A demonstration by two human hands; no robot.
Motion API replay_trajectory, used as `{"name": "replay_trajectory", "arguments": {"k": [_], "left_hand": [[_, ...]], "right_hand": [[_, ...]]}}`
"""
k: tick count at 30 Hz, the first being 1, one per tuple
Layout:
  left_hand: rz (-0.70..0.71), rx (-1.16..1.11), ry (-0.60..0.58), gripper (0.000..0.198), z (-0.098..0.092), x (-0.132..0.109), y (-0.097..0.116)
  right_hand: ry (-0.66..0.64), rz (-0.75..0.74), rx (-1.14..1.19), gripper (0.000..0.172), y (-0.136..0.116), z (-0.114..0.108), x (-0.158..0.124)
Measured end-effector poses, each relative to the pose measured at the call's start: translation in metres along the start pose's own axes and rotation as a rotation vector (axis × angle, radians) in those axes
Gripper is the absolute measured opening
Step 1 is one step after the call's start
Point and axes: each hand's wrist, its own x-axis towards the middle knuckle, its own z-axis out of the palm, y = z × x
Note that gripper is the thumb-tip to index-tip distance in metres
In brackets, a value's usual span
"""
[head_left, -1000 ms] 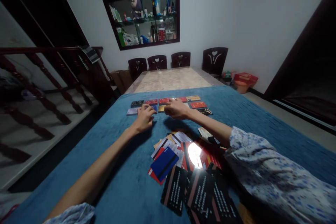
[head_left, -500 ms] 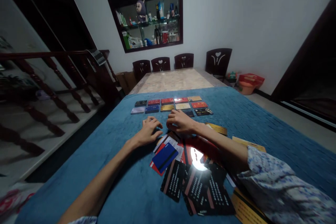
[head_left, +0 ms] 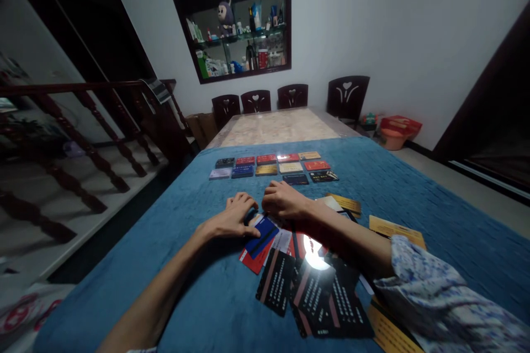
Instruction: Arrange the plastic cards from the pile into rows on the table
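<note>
Both left hand (head_left: 236, 216) and right hand (head_left: 284, 199) curl over jumbled cards (head_left: 308, 292), the left touching the edge of a blue card (head_left: 264, 237); whether either grips one cannot be told. Thin, glossy rectangles like these should lift cleanly if pinched by the edges off soft blue cloth (head_left: 199, 292), with neat card stacks (head_left: 266, 170) lying beyond in rows before the marbled desk (head_left: 285, 125)

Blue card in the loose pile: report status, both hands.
Left hand, thumb over blue card edge, grip unclear. Right hand close by, grip hidden. Blue card overlapping red card. Right forearm covering part of the pile.
</note>
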Motion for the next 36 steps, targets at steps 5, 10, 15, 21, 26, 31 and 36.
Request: {"name": "replay_trajectory", "arguments": {"k": [5,10,15,21,26,31,36], "left_hand": [[-0.029,0.017,0.038,0.047,0.002,0.004,-0.011],[-0.002,0.053,0.106,0.034,0.007,0.008,-0.019],[0.028,0.082,0.151,0.018,0.011,0.010,-0.019],[0.054,0.120,0.118,0.014,0.008,0.005,-0.006],[0.056,0.112,0.082,0.027,-0.003,-0.003,0.007],[0.029,0.116,0.046,0.042,-0.007,-0.005,0.006],[0.052,0.081,0.054,0.033,-0.007,-0.003,-0.004]], "right_hand": [[-0.004,-0.037,0.053,0.017,-0.002,0.004,0.000],[-0.024,-0.052,0.111,0.024,0.002,0.008,-0.003],[-0.023,-0.076,0.132,0.042,0.008,0.012,-0.005],[-0.007,-0.073,0.136,0.044,0.013,0.016,-0.005],[0.019,-0.063,0.122,0.040,0.014,0.017,-0.007],[0.055,-0.039,0.136,0.037,0.015,0.015,-0.009],[0.068,-0.069,0.136,0.036,0.018,0.015,-0.010]]}}
